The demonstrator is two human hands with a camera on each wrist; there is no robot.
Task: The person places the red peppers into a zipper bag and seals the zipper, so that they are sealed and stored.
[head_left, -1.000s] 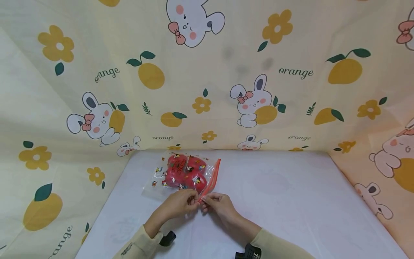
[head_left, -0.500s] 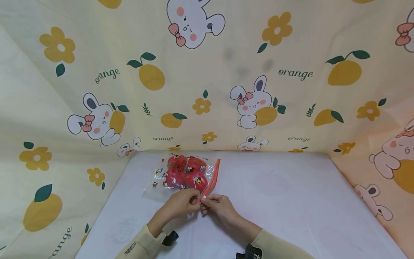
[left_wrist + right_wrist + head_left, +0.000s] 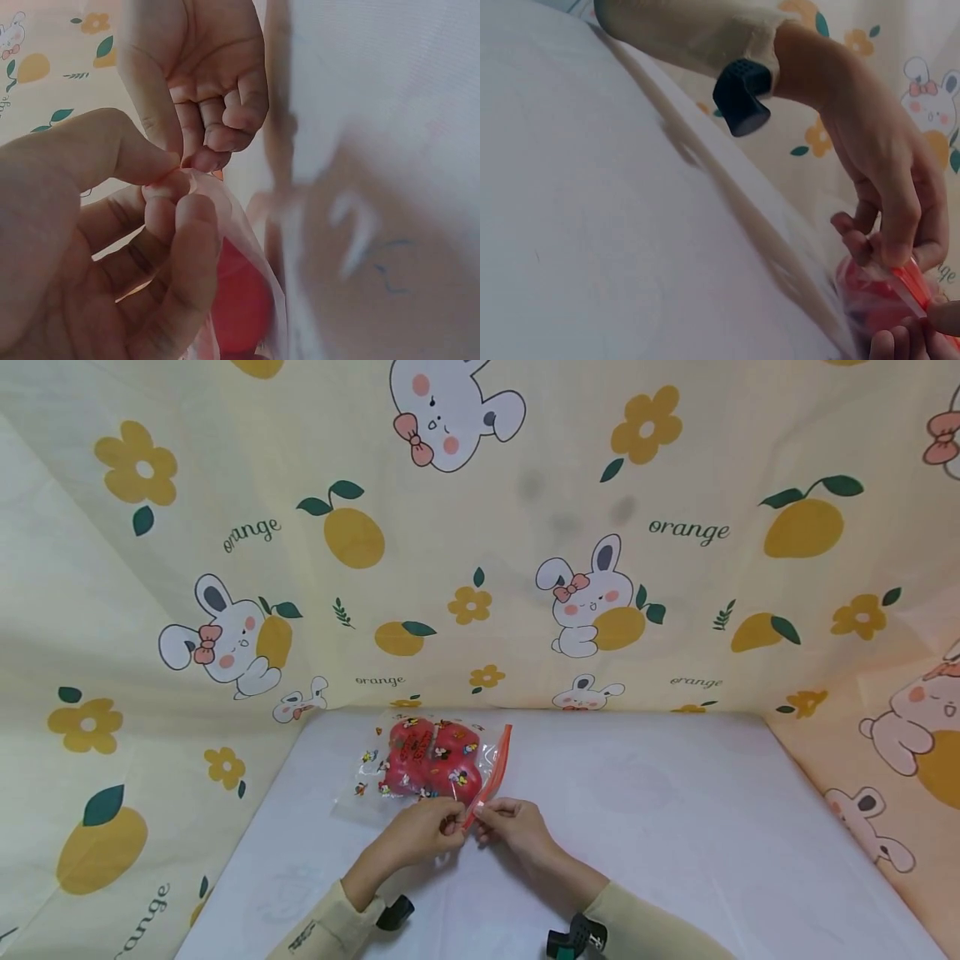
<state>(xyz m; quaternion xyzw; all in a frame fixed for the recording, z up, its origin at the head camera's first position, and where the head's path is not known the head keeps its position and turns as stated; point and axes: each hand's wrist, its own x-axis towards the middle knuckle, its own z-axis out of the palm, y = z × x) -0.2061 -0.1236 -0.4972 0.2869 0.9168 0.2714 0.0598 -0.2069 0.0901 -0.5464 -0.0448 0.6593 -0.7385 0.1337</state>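
A clear zip bag (image 3: 367, 802) with small cartoon prints lies on the white table. Smooth, rounded red things (image 3: 412, 756) fill its middle. Along its right side runs an orange-red zip strip (image 3: 502, 760), raised towards both hands. My left hand (image 3: 422, 831) pinches the near corner of the strip between thumb and fingers. Just right of it, my right hand (image 3: 517, 828) pinches the strip at a small white slider (image 3: 479, 810). In the left wrist view the thumb of my left hand (image 3: 142, 240) nearly meets the right fingertips. The bag's corner is mostly hidden by fingers.
The white table (image 3: 675, 827) stretches right of the bag and in front of it. A patterned cloth (image 3: 495, 527) with rabbits and oranges hangs around the back and sides. A black wrist camera (image 3: 395, 912) sits at the left cuff.
My right hand has shifted slightly away from the near corner, up along the zip strip, with the white slider. The left hand holds the corner at nearly the same spot.
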